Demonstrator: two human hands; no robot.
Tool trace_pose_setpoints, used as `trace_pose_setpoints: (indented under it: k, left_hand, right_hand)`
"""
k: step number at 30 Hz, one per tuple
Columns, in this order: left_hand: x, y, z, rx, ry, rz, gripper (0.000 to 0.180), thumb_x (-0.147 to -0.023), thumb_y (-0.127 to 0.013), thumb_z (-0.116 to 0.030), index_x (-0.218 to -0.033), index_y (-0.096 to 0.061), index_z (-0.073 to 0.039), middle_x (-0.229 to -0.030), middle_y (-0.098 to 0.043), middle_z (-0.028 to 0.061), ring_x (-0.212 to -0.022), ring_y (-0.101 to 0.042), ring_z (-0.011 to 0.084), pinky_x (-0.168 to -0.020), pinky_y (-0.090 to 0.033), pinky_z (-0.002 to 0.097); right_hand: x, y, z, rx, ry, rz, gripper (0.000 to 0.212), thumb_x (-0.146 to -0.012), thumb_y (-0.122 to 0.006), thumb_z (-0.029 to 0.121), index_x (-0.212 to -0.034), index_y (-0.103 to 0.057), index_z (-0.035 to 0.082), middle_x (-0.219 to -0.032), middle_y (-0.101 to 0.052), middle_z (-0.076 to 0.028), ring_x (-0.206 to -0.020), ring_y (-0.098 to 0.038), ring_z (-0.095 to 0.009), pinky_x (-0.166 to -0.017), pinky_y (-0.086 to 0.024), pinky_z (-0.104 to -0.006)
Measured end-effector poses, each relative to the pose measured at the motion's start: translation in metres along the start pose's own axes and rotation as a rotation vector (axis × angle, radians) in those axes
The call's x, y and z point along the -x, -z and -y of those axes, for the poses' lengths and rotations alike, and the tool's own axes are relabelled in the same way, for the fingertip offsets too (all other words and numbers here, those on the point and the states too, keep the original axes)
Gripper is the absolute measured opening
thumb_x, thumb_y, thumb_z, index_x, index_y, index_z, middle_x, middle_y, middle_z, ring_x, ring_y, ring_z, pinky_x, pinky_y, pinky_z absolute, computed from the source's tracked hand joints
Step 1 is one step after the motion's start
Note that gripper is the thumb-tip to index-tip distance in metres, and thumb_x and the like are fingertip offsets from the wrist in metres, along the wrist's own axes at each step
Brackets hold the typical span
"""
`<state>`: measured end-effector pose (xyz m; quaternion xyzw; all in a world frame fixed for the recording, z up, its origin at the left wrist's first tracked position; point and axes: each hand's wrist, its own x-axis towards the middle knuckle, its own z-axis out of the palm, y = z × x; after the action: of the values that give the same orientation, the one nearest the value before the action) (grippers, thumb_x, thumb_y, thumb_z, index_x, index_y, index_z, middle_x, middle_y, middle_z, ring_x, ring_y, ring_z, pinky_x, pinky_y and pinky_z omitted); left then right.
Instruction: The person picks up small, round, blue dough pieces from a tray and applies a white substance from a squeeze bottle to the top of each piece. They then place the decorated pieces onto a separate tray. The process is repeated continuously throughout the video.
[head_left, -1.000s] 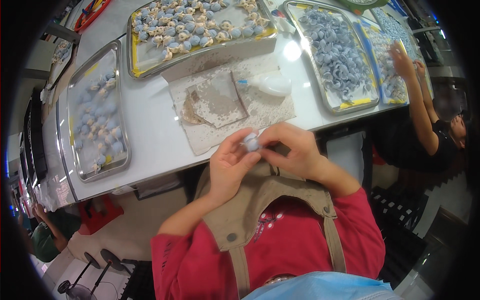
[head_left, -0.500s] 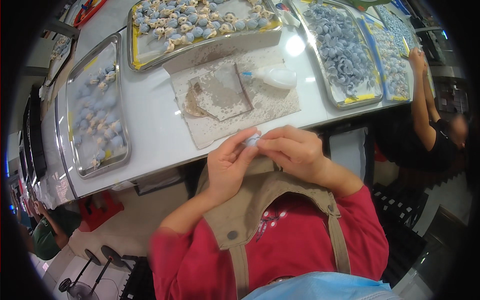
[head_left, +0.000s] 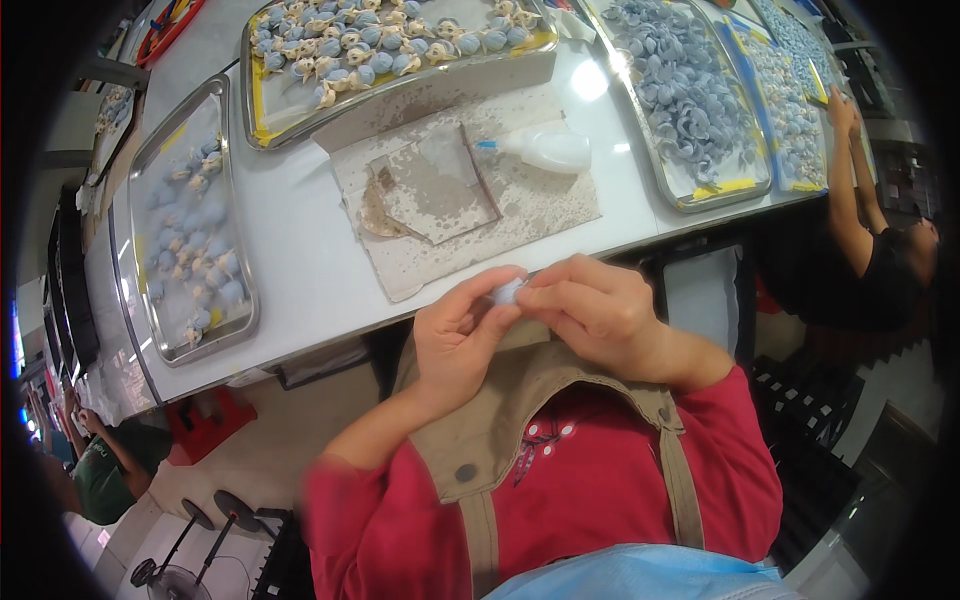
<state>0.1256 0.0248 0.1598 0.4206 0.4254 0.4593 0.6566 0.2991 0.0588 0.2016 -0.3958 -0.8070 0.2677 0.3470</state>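
Note:
Both my hands meet in front of my apron, just off the table's near edge. Between the thumb and fingers of my left hand (head_left: 458, 335) is a small pale blue-grey toy piece (head_left: 508, 292). My right hand (head_left: 598, 308) pinches the same piece from the other side, its fingers closed. Much of the piece is hidden by my fingertips. Beyond my hands lies a stained cardboard sheet (head_left: 540, 225), and on it a white squeeze bottle (head_left: 553, 150) with a blue tip rests on its side.
Small blue-and-cream toy figures fill a metal tray (head_left: 252, 135) at the back and a second tray (head_left: 240, 200) at the left. A tray (head_left: 712, 202) at the right holds loose blue-grey shell-shaped pieces. A co-worker's arms (head_left: 848, 200) reach over the table at far right.
My hands stay together on the small piece, with only slight finger movement. The whole view has shifted a little, and the co-worker's hands at the right have moved slightly.

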Motion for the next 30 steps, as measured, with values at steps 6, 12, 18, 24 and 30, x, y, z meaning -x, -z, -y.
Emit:
trace_pose_setpoints:
  k: [6, 12, 18, 24, 30]
  left_hand:
    - [-0.003, -0.003, -0.007, 0.112, -0.017, -0.024, 0.029, -0.085, -0.059, -0.001, -0.113, -0.054, 0.004, -0.098, -0.062, 0.0067, -0.08, -0.056, 0.0058, -0.07, -0.045, 0.0185]
    - [-0.004, 0.0, -0.01, 0.161, -0.033, 0.087, 0.034, -0.084, -0.06, -0.001, -0.117, -0.053, 0.003, -0.112, -0.059, 0.0096, -0.087, -0.056, 0.0087, -0.077, -0.045, 0.0209]
    - [0.001, 0.003, -0.004, 0.052, -0.067, 0.046, 0.035, -0.084, -0.062, -0.006, -0.117, -0.054, 0.001, -0.11, -0.061, 0.0093, -0.088, -0.058, 0.0108, -0.077, -0.046, 0.0225]
    - [0.001, 0.007, -0.008, -0.182, -0.244, 0.106, 0.031, -0.085, -0.061, -0.016, -0.112, -0.057, -0.001, -0.104, -0.063, 0.0106, -0.086, -0.06, 0.0117, -0.074, -0.048, 0.0225]
    - [0.004, 0.008, -0.006, -0.207, -0.286, 0.113, 0.028, -0.086, -0.061, -0.016, -0.109, -0.059, -0.001, -0.101, -0.065, 0.0096, -0.084, -0.061, 0.012, -0.073, -0.048, 0.0221]
  right_hand:
    - [-0.005, -0.002, -0.024, -0.161, 0.08, 0.069, 0.024, -0.067, -0.073, 0.0, -0.09, -0.065, 0.004, -0.084, -0.061, -0.008, -0.076, -0.062, -0.018, -0.063, -0.05, -0.0265]
    - [-0.005, -0.005, -0.024, -1.073, -0.465, 0.242, 0.055, -0.072, -0.072, 0.006, -0.121, -0.047, -0.001, -0.113, -0.056, -0.009, -0.1, -0.054, -0.015, -0.088, -0.043, -0.0292]
    - [-0.005, -0.006, -0.023, -1.096, -0.499, 0.353, 0.047, -0.08, -0.065, 0.005, -0.123, -0.047, 0.0, -0.109, -0.057, -0.008, -0.099, -0.054, -0.013, -0.087, -0.043, -0.0266]
    - [-0.003, -0.009, -0.017, -1.121, -0.493, 0.311, 0.042, -0.079, -0.066, 0.003, -0.118, -0.051, -0.003, -0.108, -0.059, -0.009, -0.099, -0.056, -0.013, -0.087, -0.045, -0.0274]
    - [-0.001, -0.009, -0.008, -1.154, -0.52, 0.279, 0.04, -0.079, -0.066, 0.002, -0.116, -0.052, -0.004, -0.108, -0.059, -0.01, -0.1, -0.055, -0.014, -0.088, -0.044, -0.0273]
